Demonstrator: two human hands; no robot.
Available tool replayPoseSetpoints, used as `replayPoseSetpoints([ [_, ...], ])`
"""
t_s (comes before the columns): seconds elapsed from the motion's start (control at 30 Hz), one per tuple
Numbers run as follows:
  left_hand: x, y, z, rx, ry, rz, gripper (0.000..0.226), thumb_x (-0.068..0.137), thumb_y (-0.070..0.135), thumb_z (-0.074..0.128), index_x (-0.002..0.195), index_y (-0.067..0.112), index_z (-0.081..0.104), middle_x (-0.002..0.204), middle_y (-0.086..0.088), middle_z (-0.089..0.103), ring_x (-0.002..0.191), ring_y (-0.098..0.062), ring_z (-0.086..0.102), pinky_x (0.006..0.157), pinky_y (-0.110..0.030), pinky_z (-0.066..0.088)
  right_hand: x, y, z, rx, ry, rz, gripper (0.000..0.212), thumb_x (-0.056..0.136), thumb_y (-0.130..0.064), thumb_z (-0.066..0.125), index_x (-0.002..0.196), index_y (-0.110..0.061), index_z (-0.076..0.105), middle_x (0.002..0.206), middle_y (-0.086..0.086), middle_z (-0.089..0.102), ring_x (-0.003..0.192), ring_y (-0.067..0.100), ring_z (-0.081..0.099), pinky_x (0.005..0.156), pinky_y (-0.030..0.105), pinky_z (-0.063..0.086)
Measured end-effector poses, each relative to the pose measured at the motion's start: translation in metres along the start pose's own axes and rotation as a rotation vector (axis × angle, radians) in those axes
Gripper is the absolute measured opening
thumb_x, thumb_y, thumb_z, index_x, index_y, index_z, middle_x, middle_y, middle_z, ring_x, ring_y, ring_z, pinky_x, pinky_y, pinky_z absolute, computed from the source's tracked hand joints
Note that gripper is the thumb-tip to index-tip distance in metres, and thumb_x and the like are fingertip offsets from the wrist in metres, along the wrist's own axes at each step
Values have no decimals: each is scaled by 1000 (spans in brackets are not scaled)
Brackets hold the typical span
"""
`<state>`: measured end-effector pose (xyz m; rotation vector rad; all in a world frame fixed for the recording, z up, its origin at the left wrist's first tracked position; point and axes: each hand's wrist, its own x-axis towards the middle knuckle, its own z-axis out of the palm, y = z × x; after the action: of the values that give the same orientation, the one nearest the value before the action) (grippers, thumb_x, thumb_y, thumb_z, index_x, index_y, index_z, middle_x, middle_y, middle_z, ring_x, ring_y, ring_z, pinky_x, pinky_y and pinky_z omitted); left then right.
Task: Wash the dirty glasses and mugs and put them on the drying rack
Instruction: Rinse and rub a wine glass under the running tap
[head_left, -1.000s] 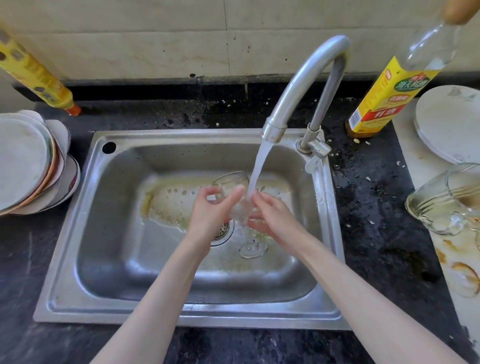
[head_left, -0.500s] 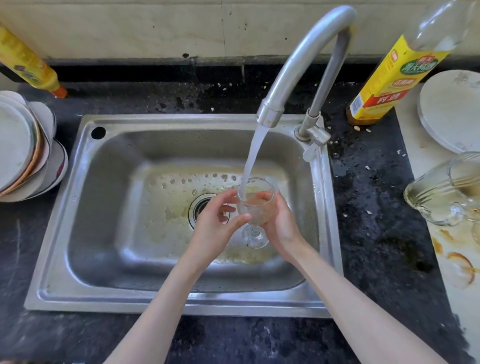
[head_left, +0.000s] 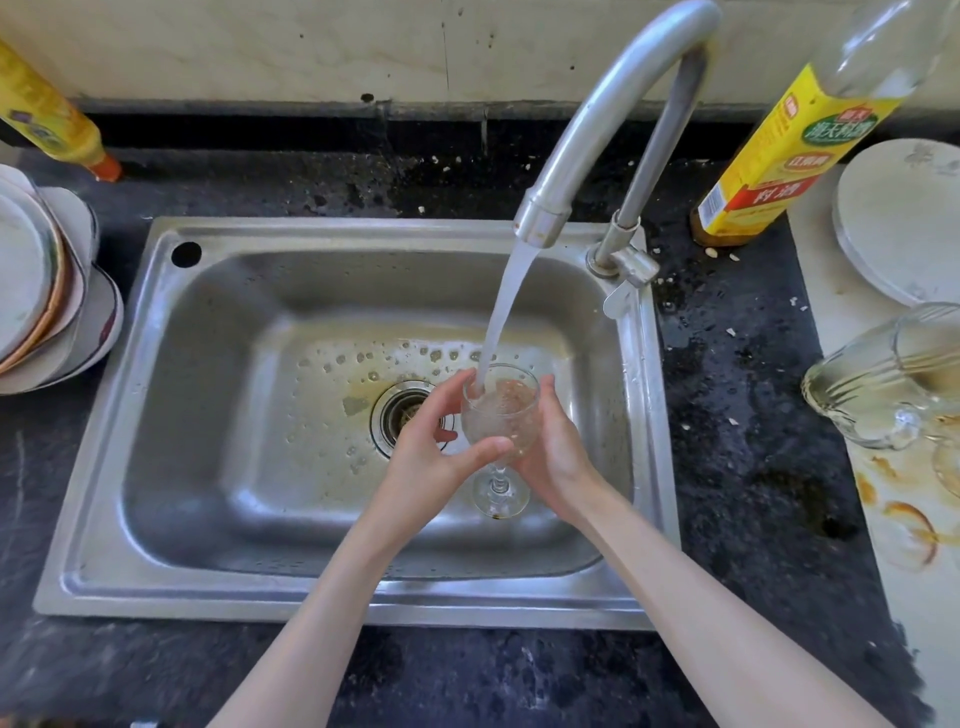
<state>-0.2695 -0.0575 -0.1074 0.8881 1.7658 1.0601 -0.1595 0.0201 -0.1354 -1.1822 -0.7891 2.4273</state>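
A clear stemmed wine glass (head_left: 501, 410) stands upright in the air over the steel sink (head_left: 218, 374), right of the drain. Water from the curved tap (head_left: 597, 130) pours into its bowl and froths there. My left hand (head_left: 434, 447) grips the bowl from the left, thumb across the front. My right hand (head_left: 556, 452) cups the bowl from the right. The glass's foot (head_left: 501, 501) hangs free below my hands. A clear glass mug (head_left: 888, 376) lies tipped on the pale board at the right edge.
Stacked plates (head_left: 41, 291) sit left of the sink. A yellow bottle (head_left: 52, 124) leans at the back left. A yellow-labelled bottle (head_left: 769, 156) stands behind the tap, and a round pale plate (head_left: 904, 218) lies at the far right. Brown stains (head_left: 909, 519) mark the board.
The glass went from tilted on its side under the stream to upright, and both hands shifted right and nearer with it. Water now fills the bowl.
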Motion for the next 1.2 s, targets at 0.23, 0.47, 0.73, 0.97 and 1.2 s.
replayPoseSetpoints([
  [0.23,14,-3,-1,-34,25,-304,49,78,48,64,117,20,56,107,7,65,97,-8,61,76,-22,47,-6,0,2,-72,34,210,41,91,-51,46,95,-15,67,75,5,63,74,24,60,60,30,40],
  [0.47,10,-20,1,-45,-52,-511,29,97,36,44,112,16,59,91,3,60,74,-10,51,66,-22,43,-1,-5,-3,-11,217,557,37,94,-48,45,94,-11,46,88,18,56,75,35,63,61,33,43],
  [0.73,13,-8,-1,-163,65,-453,36,92,36,55,118,12,49,101,2,57,83,-9,56,72,-25,45,7,-12,0,78,155,524,41,94,-52,41,100,-11,44,84,19,61,60,28,62,46,21,37],
  [0.97,4,7,1,-99,23,-68,43,89,25,60,127,29,42,118,19,55,110,11,51,94,-21,46,3,-10,6,-45,134,127,52,97,-51,22,89,-18,61,73,-2,65,57,11,54,53,27,27],
  [1.2,8,12,-2,-80,-24,8,77,64,55,69,131,29,41,126,9,55,109,-14,59,95,-41,48,2,-13,20,-79,120,33,66,97,-56,17,77,-21,70,67,4,65,54,16,50,46,22,26],
])
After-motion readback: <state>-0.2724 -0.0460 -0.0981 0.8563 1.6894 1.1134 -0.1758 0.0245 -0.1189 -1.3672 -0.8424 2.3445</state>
